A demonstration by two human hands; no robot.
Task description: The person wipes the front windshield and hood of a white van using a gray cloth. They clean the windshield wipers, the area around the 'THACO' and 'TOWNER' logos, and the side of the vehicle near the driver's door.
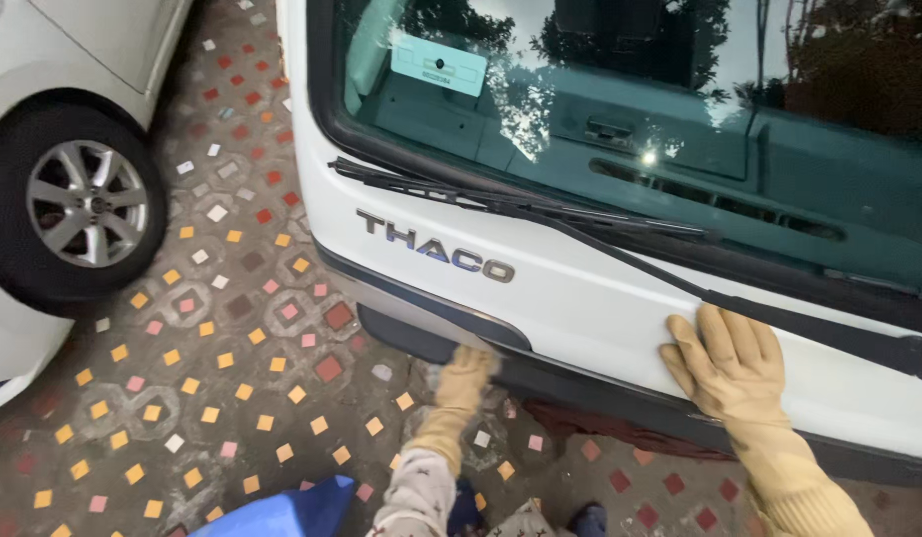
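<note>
I look down at the front of a white vehicle (580, 288) with a dark windscreen (680, 129) and a black wiper (541, 204). Both my hands wear tan rubber gloves. My right hand (728, 363) lies flat, fingers spread, on the white panel just below the wiper arm. My left hand (463, 378) reaches under the lower edge of the panel, its fingers curled up behind the dark trim strip (421, 298); the fingertips are hidden there.
A second white car with a silver alloy wheel (83, 204) stands at the left. The ground is wet tiled paving (232, 348) with coloured squares. A blue object (282, 512) sits at the bottom edge near my legs.
</note>
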